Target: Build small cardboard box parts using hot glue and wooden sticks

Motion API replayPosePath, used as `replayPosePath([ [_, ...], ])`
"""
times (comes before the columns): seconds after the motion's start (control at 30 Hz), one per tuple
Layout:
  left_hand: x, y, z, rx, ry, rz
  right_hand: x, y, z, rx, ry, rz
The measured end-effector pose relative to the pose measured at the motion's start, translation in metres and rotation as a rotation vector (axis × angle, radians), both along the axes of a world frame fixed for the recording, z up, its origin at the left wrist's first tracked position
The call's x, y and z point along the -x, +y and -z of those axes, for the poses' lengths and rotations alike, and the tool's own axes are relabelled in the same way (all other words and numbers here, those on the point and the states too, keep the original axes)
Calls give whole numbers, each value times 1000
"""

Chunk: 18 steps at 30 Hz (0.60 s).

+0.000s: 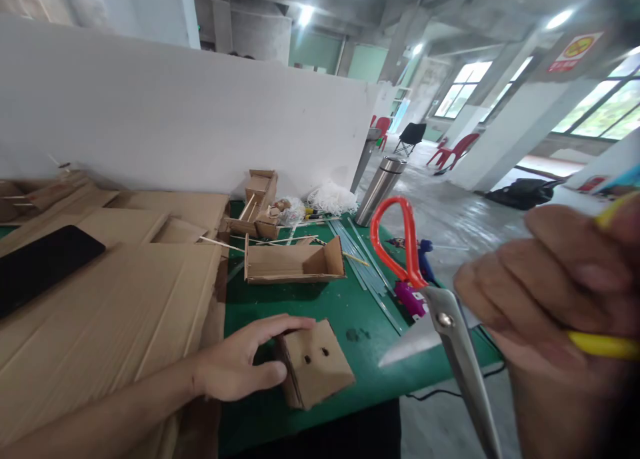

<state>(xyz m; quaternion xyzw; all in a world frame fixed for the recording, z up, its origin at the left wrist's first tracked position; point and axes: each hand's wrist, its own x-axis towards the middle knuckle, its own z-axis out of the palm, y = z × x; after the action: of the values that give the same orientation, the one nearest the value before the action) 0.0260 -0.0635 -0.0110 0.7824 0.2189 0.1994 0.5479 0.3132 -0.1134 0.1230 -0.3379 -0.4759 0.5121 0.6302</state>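
My left hand holds a small cardboard box at the table's near edge, index finger along its far edge and thumb at its left side. Two small dark holes show in the box's top. On the right, my raised right hand is closed on a large pair of scissors with spread blades. Their orange handle loop stands free of my fingers. Yellow parts on both sides of the fist look like the other handle, mostly hidden by my fingers. Beyond the small box lies an open cardboard tray.
Flattened cardboard covers the left side, with a black phone on it. Clear glue sticks, a glue gun and a steel flask are on the green table. A white partition stands behind.
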Motion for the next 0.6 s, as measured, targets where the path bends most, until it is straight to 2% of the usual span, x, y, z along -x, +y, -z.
replayPosePath([
  [0.1, -3, 0, 0, 78, -62, -22, 3, 8, 9, 99, 219, 70],
  [0.17, -4, -1, 0, 99, -84, -37, 3, 18, 19, 178, 219, 42],
  [0.37, -5, -3, 1, 153, -124, -75, -3, 46, 56, 288, 246, -39],
  [0.6, -7, -4, -3, 204, -156, -49, -6, 55, 85, 350, 257, -90],
])
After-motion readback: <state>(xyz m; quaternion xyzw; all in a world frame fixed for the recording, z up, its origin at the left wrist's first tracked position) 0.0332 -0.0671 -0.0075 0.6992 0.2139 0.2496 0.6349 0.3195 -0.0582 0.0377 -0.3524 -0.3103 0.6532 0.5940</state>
